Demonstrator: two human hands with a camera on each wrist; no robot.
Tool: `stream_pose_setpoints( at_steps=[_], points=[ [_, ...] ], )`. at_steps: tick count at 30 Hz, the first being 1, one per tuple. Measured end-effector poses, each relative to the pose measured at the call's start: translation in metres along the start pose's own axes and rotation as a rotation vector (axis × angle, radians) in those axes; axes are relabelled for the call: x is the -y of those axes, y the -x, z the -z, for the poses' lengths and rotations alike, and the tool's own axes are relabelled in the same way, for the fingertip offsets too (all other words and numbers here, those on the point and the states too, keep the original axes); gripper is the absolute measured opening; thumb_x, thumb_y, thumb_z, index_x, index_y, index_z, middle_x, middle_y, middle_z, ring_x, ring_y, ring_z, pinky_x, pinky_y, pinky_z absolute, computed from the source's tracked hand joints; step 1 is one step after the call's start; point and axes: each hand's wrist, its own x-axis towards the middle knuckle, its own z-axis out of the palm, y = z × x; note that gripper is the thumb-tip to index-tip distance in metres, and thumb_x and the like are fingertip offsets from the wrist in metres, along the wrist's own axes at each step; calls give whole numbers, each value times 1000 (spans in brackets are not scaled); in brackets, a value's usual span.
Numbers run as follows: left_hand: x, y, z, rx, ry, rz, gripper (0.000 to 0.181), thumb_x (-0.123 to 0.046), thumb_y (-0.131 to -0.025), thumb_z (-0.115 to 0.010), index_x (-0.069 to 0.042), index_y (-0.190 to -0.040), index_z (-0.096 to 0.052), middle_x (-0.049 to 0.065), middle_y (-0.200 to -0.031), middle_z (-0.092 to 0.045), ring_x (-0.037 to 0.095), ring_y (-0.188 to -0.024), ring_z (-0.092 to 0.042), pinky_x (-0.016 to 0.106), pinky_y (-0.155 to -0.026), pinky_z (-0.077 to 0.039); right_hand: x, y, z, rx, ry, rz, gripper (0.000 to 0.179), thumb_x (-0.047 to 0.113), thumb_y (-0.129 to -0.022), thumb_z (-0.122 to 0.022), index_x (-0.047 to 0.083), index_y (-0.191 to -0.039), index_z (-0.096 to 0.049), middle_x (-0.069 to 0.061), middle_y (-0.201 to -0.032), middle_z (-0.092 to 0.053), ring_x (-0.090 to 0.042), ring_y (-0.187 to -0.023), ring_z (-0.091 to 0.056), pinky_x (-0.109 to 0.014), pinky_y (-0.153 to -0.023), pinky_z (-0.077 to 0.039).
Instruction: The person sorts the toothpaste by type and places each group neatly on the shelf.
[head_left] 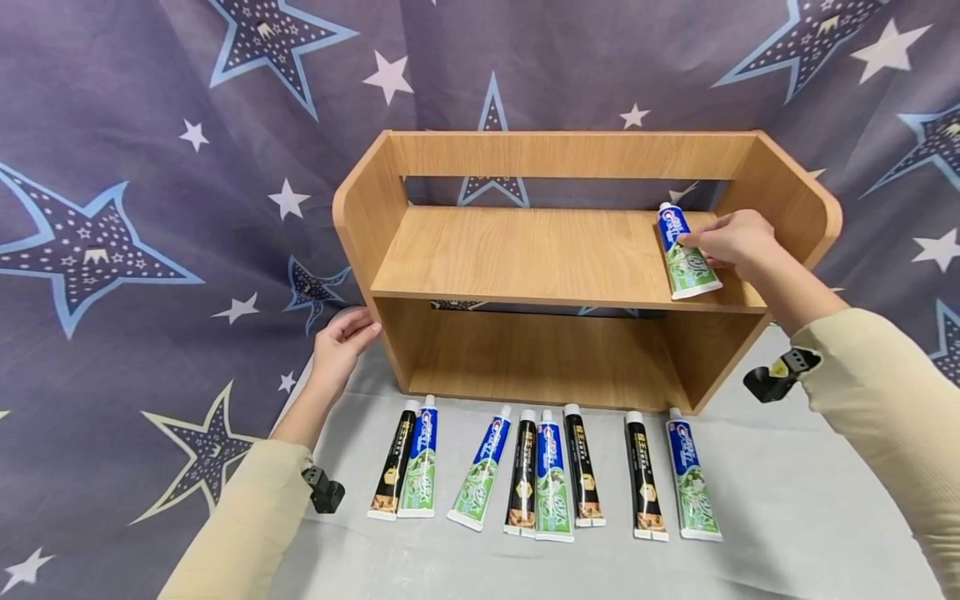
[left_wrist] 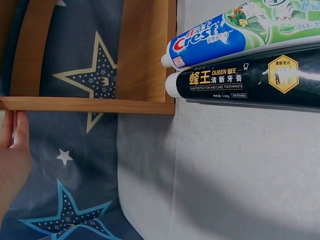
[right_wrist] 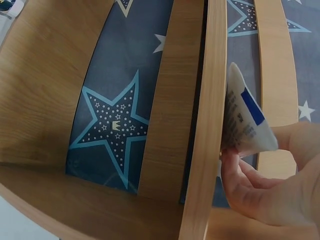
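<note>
My right hand grips a blue-and-green Crest toothpaste tube by its side, over the right end of the upper shelf board. The tube's cap points to the back and its flat white end toward the front edge. In the right wrist view, thumb and fingers hold the tube just above the board. My left hand touches the outer left side of the wooden shelf with its fingertips; in the left wrist view, straight fingers rest against the side panel's edge.
In front of the shelf, black Queen Bee tubes and Crest tubes lie in a loose row on the grey cloth, caps toward the shelf. A star-patterned curtain hangs behind. The lower compartment faces the row.
</note>
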Motion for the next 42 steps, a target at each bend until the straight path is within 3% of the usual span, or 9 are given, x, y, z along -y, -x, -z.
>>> stream_pose_setpoints(
  at_steps=[7, 16, 22, 25, 28, 31, 34, 39, 42],
  points=[
    [2, 1, -1, 3, -10, 13, 44, -3, -89, -65, 7, -130, -52, -28, -83, -62, -8, -89, -62, 6, -81, -53, 1, 0, -4, -7, 10, 9, 50, 39, -90, -62, -2, -118, -54, -15, -107, -46, -10, -72, -51, -15, -57, -49],
    [2, 2, -2, 5, -2, 19, 43, 0, -89, -63, 9, -130, -51, -28, -82, -62, -10, -83, -61, 6, -79, -54, -3, 1, -2, -6, -52, 33, 55, 30, -90, -65, -7, -129, -53, -2, -86, -53, 2, -56, -55, -15, -57, -56],
    [2, 2, -2, 6, -8, 15, 43, 1, -90, -62, 9, -130, -51, -28, -82, -62, -10, -83, -62, 7, -80, -54, -8, 7, 3, -9, -6, 69, 58, 39, -91, -63, -4, -129, -54, 3, -82, -57, 0, -61, -57, -15, -60, -55],
    [2, 2, -2, 8, -4, 11, 42, 1, -90, -62, 9, -130, -50, -27, -82, -62, -10, -82, -62, 7, -80, -54, -11, 14, 5, -17, 56, 114, 60, 45, -90, -61, -1, -128, -55, 5, -78, -60, -7, -72, -58, -20, -66, -50],
    [1, 2, -2, 9, 0, 7, 42, 1, -90, -62, 10, -130, -50, -27, -82, -62, -10, -82, -62, 6, -79, -54, -14, 26, 7, -22, 111, 167, 64, 52, -90, -57, 1, -130, -55, -11, -99, -67, -22, -95, -56, -24, -71, -42],
    [1, 1, -1, 5, 4, 1, 43, 1, -89, -62, 10, -129, -50, -27, -82, -63, -10, -82, -62, 6, -79, -54, -16, 41, 7, -27, 129, 217, 67, 55, -91, -53, 3, -132, -52, -25, -127, -55, -35, -112, -47, -27, -73, -43],
    [1, 1, -1, 2, 14, 0, 43, 2, -89, -62, 10, -129, -50, -27, -82, -63, -10, -82, -62, 6, -79, -54, -18, 54, 7, -54, 144, 269, 67, 56, -92, -51, 3, -132, -53, -28, -131, -52, -37, -114, -46, -30, -75, -40],
    [1, 1, -1, -15, 19, 14, 39, 0, -90, -62, 8, -127, -53, -26, -83, -64, -9, -84, -62, 6, -79, -54, -29, 73, 7, -85, 148, 327, 64, 55, -92, -53, 4, -130, -55, -24, -124, -56, -22, -99, -49, -21, -66, -42],
    [1, 0, -2, -19, 17, 15, 37, -1, -90, -63, 5, -125, -55, -26, -83, -64, -9, -86, -62, 7, -80, -54, -39, 81, 6, -80, 109, 344, 60, 51, -91, -57, 4, -128, -57, 3, -102, -65, -4, -86, -50, -12, -60, -44]
  ],
)
